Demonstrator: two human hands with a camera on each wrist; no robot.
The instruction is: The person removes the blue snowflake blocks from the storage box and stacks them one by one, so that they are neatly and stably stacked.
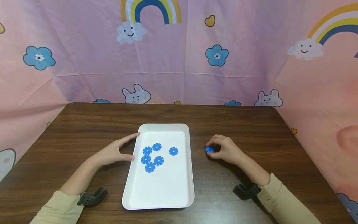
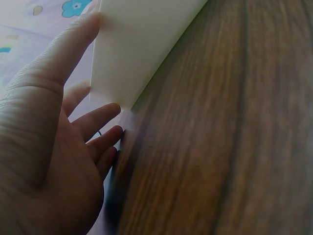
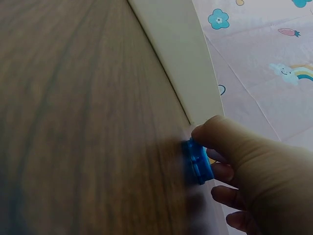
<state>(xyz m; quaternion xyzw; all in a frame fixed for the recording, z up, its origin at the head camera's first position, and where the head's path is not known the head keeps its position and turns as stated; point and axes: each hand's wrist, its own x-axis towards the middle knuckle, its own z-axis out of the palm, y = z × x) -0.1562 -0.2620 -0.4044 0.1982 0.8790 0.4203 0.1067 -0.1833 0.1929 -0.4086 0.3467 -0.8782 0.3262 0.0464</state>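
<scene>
In the head view a white tray lies on the table with several blue notched building discs inside. One disc sits apart at the right; the others, such as the lower disc, form a loose cluster at the left. My left hand touches the tray's left rim, its thumb and index finger spread along it. Right of the tray, my right hand pinches blue discs between thumb and fingers, low over the tabletop. Edge-on in the right wrist view, these discs look like a small stack.
The brown wooden table reaches back to a pink patterned cloth, which also hangs along both sides. A dark wrist mount sits at the left sleeve, another mount at the right sleeve.
</scene>
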